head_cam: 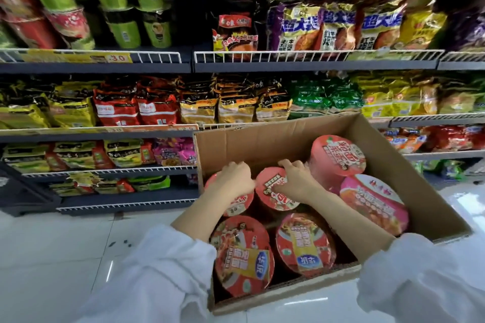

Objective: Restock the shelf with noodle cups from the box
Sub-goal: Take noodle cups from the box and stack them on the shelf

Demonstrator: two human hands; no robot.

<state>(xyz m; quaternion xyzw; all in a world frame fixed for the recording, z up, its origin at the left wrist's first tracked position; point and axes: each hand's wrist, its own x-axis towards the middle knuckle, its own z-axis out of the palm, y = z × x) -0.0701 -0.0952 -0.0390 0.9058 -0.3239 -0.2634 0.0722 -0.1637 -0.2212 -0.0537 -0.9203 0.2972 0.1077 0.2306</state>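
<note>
Open cardboard box (pixel 262 144) on the white floor (pixel 52 257) before the shelf (pixel 105 67), holding six noodle cups; left hand (pixel 235 178) curled over the far-left cup (pixel 237 203), fingers bent round its far rim; right hand (pixel 296 181) lying on the lid of the middle cup (pixel 273 193), fingers hooked over its far edge; two red cups (pixel 244 257) nearest the person, two pink cups (pixel 372 202) at right; white sleeves (pixel 157 270) on both arms.
</note>
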